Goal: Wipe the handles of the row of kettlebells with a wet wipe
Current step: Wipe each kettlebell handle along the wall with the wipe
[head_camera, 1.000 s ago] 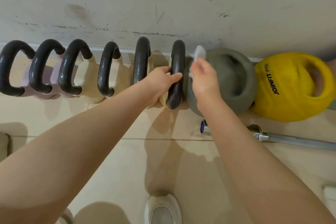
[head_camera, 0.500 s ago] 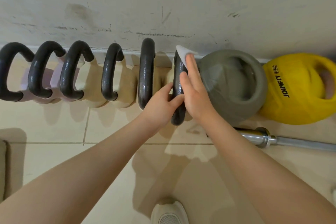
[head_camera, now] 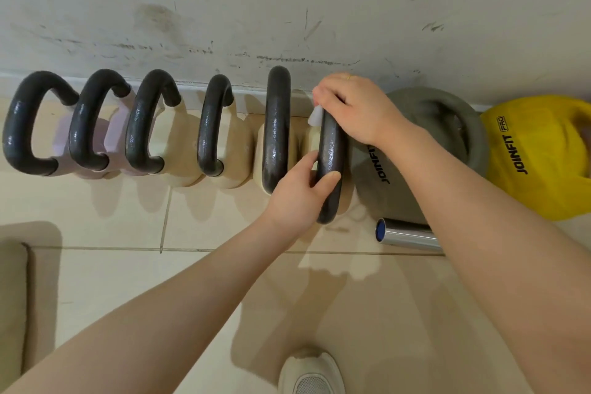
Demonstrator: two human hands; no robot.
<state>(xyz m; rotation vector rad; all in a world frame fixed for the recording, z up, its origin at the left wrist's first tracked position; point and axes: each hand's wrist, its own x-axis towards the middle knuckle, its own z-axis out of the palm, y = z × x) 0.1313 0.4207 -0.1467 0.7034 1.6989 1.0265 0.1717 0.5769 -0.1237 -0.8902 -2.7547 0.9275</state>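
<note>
Several kettlebells with black handles stand in a row along the wall, from the leftmost one (head_camera: pixel 22 125) to the rightmost black handle (head_camera: pixel 331 150). My left hand (head_camera: pixel 299 192) grips the near end of that rightmost handle. My right hand (head_camera: pixel 351 109) is wrapped over its far end, pressing a white wet wipe (head_camera: pixel 316 115) against it. Only a small corner of the wipe shows under my fingers.
A grey kettlebell (head_camera: pixel 425 150) and a yellow one (head_camera: pixel 537 153) lie right of the row. A chrome bar end (head_camera: pixel 406 235) rests on the tiled floor in front of them. My white shoe (head_camera: pixel 311 374) is below, a beige mat (head_camera: pixel 14 307) at the left edge.
My right hand has gone from holding the wipe beside the handle to closing over the handle's far end with it. My left hand has slid to the handle's near end.
</note>
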